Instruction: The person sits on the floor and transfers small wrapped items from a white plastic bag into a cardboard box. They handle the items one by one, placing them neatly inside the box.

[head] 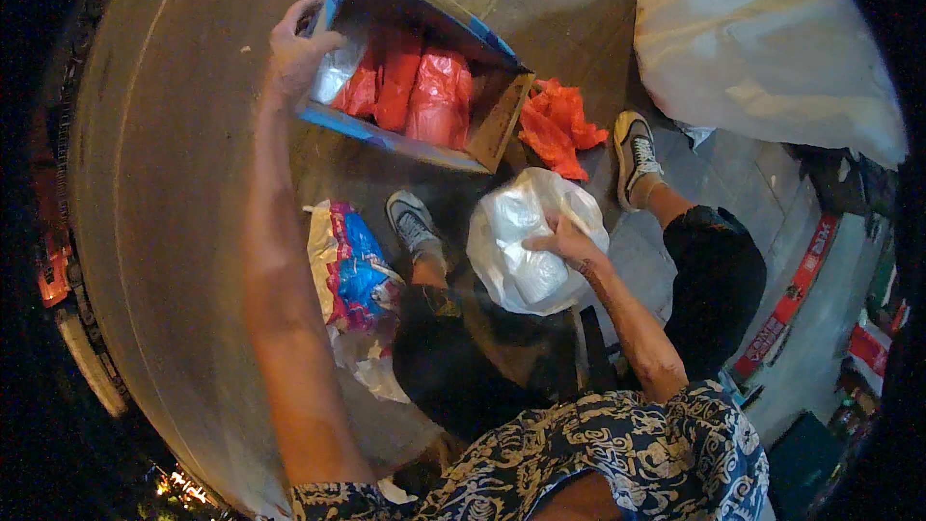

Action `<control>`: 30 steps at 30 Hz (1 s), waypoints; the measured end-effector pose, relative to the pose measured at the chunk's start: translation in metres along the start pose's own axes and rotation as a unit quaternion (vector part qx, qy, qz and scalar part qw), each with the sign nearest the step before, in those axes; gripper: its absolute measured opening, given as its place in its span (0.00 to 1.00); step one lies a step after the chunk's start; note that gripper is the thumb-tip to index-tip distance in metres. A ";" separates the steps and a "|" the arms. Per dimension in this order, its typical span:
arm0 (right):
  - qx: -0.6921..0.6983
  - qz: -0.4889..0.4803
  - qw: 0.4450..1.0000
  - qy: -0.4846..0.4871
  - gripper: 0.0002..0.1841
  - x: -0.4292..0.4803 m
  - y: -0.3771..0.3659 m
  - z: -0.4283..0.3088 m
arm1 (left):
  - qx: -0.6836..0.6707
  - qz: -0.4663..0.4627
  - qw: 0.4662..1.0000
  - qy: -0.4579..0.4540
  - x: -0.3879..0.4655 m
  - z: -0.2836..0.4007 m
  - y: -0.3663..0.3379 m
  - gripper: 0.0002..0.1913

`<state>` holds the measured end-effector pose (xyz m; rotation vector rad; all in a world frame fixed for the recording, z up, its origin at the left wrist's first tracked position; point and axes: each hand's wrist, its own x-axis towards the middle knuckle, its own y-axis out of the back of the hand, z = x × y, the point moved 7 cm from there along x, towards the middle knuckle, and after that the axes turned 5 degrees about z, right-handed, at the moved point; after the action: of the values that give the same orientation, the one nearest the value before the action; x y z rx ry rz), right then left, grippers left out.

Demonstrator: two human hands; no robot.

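Note:
At the upper left my left hand [295, 51] grips the left edge of an open cardboard box [499, 119] with blue printed sides. Inside the box lie red plastic bundles [439, 98] and a silvery-white plastic bundle [340, 69]. Between my legs is an open white plastic bag [481, 253] holding white plastic bundles [512, 213]. My right hand [568, 240] is inside that bag's mouth, with thumb and fingers around a white bundle; some fingertips are hidden. A crumpled red plastic bag [557, 123] lies beside the box's right corner.
A colourful printed plastic package [354, 268] lies left of my left shoe [414, 223]. My right shoe [636, 155] rests on the paving [731, 166]. A large white sack or cover [752, 51] stands at the upper right. A red printed strip [788, 293] runs along the right side.

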<state>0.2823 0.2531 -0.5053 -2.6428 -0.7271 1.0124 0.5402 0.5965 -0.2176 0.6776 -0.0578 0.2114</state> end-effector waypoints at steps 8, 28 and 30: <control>0.277 -0.057 0.955 0.087 0.29 0.041 -0.039 -0.142 | 0.036 0.012 0.999 -0.030 0.000 0.012 -0.002 0.33; 0.392 -0.071 0.916 0.047 0.13 0.324 -0.187 -0.247 | 0.060 0.007 0.997 -0.046 -0.005 0.020 -0.003 0.37; 0.385 -0.050 0.913 0.127 0.12 0.341 -0.195 -0.234 | 0.064 0.011 0.996 -0.055 -0.006 0.021 -0.004 0.36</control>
<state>0.5869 0.5905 -0.4534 -1.9622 -0.3018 0.7025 0.5358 0.5787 -0.2044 0.8157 -0.1590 0.1995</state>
